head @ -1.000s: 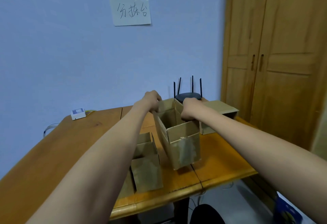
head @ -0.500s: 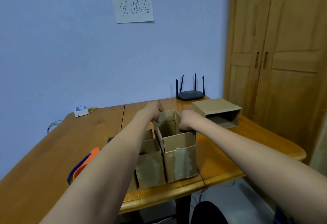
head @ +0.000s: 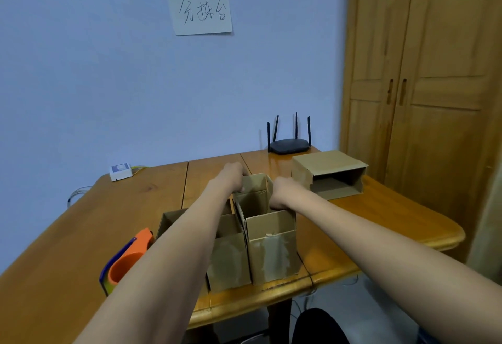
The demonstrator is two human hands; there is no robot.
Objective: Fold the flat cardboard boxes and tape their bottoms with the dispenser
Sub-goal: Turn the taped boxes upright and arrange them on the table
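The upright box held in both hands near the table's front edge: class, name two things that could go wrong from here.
1. The held box stands close to the table's front edge; a push toward the person might slide it off.
2. The left hand and right hand grip its open top flaps, so squeezing may bend them.
3. The left forearm crosses above the tape dispenser and could knock it.
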